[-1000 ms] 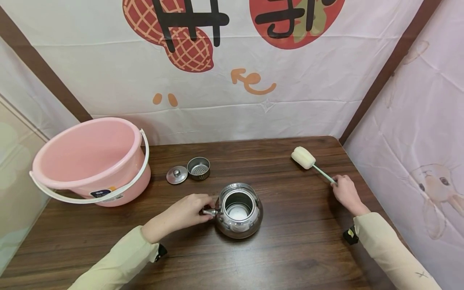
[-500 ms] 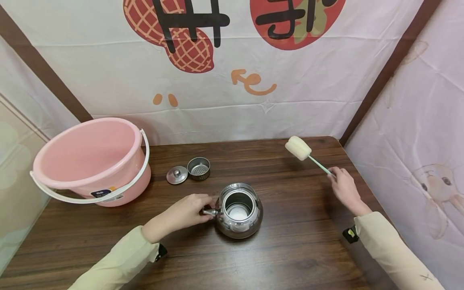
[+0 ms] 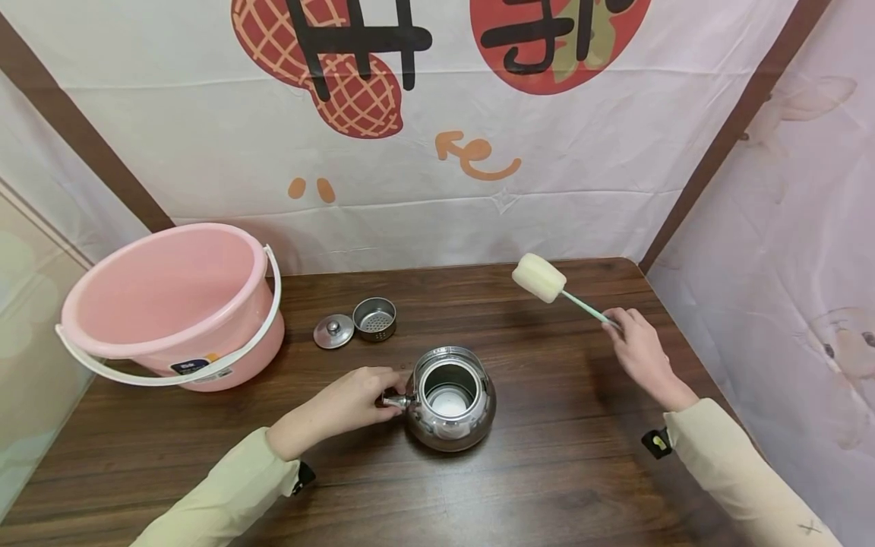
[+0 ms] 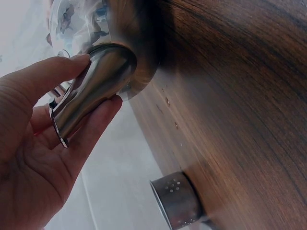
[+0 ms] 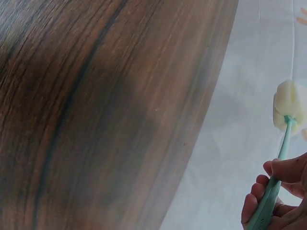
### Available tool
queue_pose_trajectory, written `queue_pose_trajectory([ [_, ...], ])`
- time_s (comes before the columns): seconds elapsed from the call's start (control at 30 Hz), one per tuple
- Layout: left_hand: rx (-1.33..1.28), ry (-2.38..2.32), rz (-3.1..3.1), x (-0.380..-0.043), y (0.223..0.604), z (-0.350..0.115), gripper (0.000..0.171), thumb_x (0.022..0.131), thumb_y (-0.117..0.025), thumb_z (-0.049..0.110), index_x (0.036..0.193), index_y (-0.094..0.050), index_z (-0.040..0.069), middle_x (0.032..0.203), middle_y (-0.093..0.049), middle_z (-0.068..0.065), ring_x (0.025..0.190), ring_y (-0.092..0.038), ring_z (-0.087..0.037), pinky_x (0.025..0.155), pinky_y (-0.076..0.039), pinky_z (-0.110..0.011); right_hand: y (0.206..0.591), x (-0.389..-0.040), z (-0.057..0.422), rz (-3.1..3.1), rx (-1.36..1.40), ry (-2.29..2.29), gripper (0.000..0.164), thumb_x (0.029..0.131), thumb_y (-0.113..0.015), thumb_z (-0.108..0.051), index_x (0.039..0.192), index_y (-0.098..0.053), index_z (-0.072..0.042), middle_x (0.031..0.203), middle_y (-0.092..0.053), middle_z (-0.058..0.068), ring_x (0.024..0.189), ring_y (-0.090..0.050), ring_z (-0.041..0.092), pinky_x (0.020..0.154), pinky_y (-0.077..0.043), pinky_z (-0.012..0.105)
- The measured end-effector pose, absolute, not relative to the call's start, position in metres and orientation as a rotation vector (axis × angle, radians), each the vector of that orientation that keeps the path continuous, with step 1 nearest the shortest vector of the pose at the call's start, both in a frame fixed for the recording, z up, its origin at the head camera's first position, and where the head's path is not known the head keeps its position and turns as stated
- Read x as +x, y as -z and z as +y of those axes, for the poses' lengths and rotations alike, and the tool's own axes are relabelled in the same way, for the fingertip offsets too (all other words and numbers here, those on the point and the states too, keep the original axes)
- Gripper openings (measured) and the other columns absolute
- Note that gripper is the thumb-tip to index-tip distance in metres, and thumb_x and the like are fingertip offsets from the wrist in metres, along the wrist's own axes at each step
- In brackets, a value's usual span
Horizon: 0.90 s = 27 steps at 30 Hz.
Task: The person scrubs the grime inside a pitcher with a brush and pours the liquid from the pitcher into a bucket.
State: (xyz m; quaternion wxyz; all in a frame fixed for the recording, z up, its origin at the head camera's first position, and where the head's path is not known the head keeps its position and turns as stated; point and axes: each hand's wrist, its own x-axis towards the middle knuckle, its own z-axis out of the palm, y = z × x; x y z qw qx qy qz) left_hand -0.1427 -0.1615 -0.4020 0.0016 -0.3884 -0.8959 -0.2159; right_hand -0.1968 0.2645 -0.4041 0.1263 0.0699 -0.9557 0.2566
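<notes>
The left hand (image 3: 365, 399) pinched the spout (image 4: 94, 88) of the kettle (image 3: 468, 427) on the surface (image 3: 560, 471), the right hand (image 3: 645, 355) gripped the sponge brush (image 3: 545, 282) aloft, and a clumsy knock from it, I felt, could skid the kettle.

You are facing a white cloth backdrop (image 3: 588, 167) where thick black strokes are crossing a red peanut shape (image 3: 362, 106) and a red round shape (image 3: 497, 55); the upper edge of the view is cutting these characters off, leaving them unreadable. A dark blue label (image 3: 194, 366) is sitting on your pink plastic oval bucket (image 3: 229, 330), its white lettering showing too small to read. Your slim mint-green brush handle (image 5: 266, 211) is carrying faint, illegible marks. Your cream right sleeve (image 3: 738, 463) is bearing a dark X-shaped mark (image 3: 810, 527).
</notes>
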Motion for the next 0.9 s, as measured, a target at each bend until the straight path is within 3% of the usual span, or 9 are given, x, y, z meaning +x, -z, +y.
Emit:
queue_pose_trajectory([
  [0.43, -1.215, 0.671, -2.824, -0.142, 0.402, -0.162, 0.019, 0.073, -0.074, 0.012, 0.086, -0.061, 0.009, 0.078, -0.056, 0.005, 0.067, -0.050, -0.006, 0.060, -0.044, -0.022, 0.386, -0.185, 0.247, -2.690, 0.392, -0.672, 0.013, 0.090, -0.056, -0.011, 0.101, -0.060, -0.005, 0.081, -0.048, 0.005, 0.063, -0.039, 0.017, 0.056, -0.033, 0.032],
  [0.9, -1.226, 0.689, -2.803, -0.143, 0.404, -0.163, 0.016, 0.073, -0.074, 0.011, 0.083, -0.061, 0.010, 0.076, -0.055, 0.005, 0.065, -0.048, -0.004, 0.058, -0.043, -0.020, 0.366, -0.170, 0.231, -2.604, 0.580, -0.595, 0.016, 0.086, -0.060, -0.008, 0.103, -0.061, -0.008, 0.081, -0.048, 0.000, 0.062, -0.039, 0.013, 0.053, -0.033, 0.028],
])
